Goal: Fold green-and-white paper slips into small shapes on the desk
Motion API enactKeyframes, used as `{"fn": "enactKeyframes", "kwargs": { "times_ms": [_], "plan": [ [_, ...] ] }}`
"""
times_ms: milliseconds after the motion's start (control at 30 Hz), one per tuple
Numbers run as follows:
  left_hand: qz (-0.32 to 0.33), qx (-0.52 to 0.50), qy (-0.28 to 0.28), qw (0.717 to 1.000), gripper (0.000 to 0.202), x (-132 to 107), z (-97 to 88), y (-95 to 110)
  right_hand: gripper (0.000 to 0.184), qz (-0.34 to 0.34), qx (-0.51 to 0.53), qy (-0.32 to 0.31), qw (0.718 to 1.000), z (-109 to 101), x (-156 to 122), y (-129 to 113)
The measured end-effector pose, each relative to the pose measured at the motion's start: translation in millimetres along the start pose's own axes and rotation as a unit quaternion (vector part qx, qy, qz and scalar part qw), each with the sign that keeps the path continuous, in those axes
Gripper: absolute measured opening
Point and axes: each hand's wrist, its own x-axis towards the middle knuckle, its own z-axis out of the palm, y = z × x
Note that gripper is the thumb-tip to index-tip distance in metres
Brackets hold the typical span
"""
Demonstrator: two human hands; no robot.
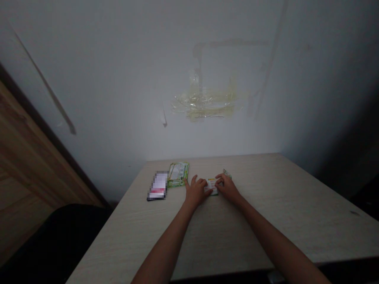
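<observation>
A small white-and-green printed packet [212,186] lies on the table between my hands, partly covered by them. My left hand [195,192] rests at its left side, fingers spread and thumb touching the packet. At the right edge, the bent fingers and thumb of my right hand [227,188] are drawn together on the packet. Just behind my right hand shows a green-and-white scrap [227,172], mostly hidden. Left of my left hand is a pile of similar green-and-white packets [178,172]. It is too dim to read their print.
A phone-like slab with a blurred-out screen [158,185] lies beside the pile, near the table's left edge. The pale wooden table [284,205] meets a wall [118,98] bearing old clear tape [204,104]. A dark shape [65,236] stands at the lower left, by wooden boards [23,157].
</observation>
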Motion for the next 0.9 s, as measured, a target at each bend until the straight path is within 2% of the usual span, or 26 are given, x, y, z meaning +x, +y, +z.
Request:
{"fn": "enactKeyframes", "kwargs": {
  "times_ms": [200, 400, 700, 900],
  "plan": [
    [-0.002, -0.013, 0.008, 1.000, 0.038, 0, 2.4, -2, 0.028, -0.011, -0.025, -0.025, 0.999, -10, -4, -3],
    [-0.001, -0.014, 0.009, 1.000, 0.036, -1, 3.2, -3, 0.017, -0.018, -0.017, -0.042, 0.999, -15, -7, -3],
    [-0.021, -0.013, -0.010, 1.000, 0.037, -1, -2.0, 1, 0.021, 0.012, 0.040, -0.111, 0.993, -25, -11, -9],
    [-0.012, -0.034, 0.001, 0.999, 0.035, -1, 0.4, -1, 0.022, 0.025, 0.088, -0.145, 0.985, -30, -9, -7]
  ]
}}
